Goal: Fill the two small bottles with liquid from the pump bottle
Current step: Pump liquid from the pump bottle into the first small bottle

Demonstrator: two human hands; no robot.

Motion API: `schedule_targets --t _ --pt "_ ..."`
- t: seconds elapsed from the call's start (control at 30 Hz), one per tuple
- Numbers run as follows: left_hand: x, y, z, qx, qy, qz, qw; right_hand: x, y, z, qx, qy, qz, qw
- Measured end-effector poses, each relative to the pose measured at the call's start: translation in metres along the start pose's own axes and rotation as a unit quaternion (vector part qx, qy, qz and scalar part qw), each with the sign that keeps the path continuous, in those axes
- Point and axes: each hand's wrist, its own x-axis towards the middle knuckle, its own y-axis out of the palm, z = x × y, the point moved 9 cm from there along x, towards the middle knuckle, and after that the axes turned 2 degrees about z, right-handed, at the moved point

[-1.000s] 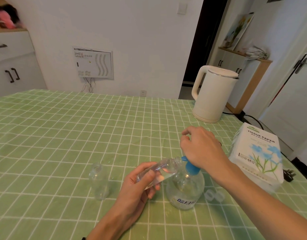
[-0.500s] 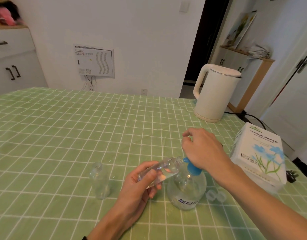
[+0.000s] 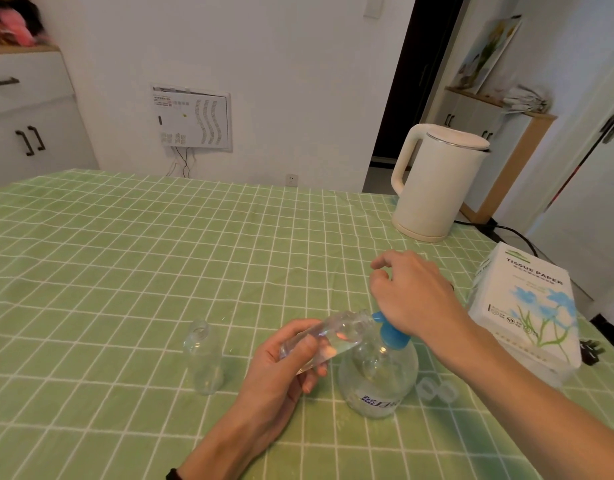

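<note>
A round clear pump bottle with a blue pump head stands on the green checked tablecloth near the front. My right hand rests on top of the pump head, fingers loosely bent. My left hand grips a small clear bottle, tilted so that its mouth meets the blue nozzle. Some liquid shows inside it. The second small clear bottle stands upright and uncapped to the left, apart from both hands.
Two small clear caps lie just right of the pump bottle. A white tissue paper pack sits at the right edge, a cream kettle behind it with a black cord. The green checked cloth spreads to the left.
Both hands and the bottles have kept their places. The camera has shifted slightly, so the scene sits a little lower.
</note>
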Motion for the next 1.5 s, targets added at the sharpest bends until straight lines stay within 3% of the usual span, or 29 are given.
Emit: schedule_targets --t 0.43,1.5 --pt "-0.003 0.002 -0.003 0.011 0.000 0.001 1.000 -0.001 -0.013 0.008 -0.029 -0.016 -0.029 0.999" --pt "-0.004 0.000 -0.001 0.007 -0.014 0.004 1.000 -0.004 0.000 0.001 -0.020 -0.003 0.002 1.000"
